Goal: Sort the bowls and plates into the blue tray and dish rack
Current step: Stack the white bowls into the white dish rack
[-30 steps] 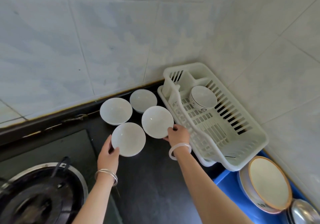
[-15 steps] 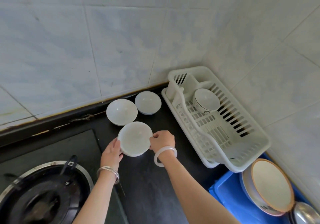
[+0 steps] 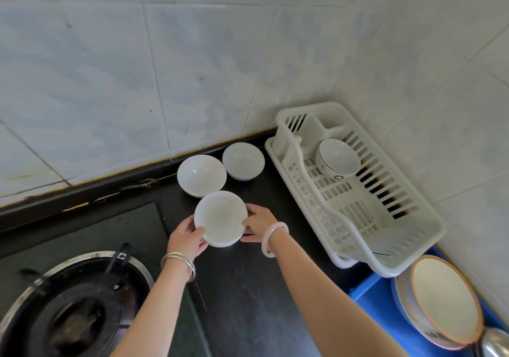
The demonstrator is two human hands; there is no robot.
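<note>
Seemingly upright, stacked bowls [image 3: 220, 217].

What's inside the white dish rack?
One bowl with dark marks on its side, leaning near the back of the dish rack. The rest of the slotted floor looks bare. The front wall hides a bit.

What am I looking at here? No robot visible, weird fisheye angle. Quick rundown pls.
No machine: a person wears a wide-angle camera on the head, looking down at their own bare hands. That is the only view. The left hand and right hand grip a white bowl from either side; it may be two bowls nested. Two more white bowls sit on the black counter by the wall. The white dish rack holds one patterned bowl. The blue tray at lower right holds brown-rimmed plates. A gas burner is at lower left.
</note>
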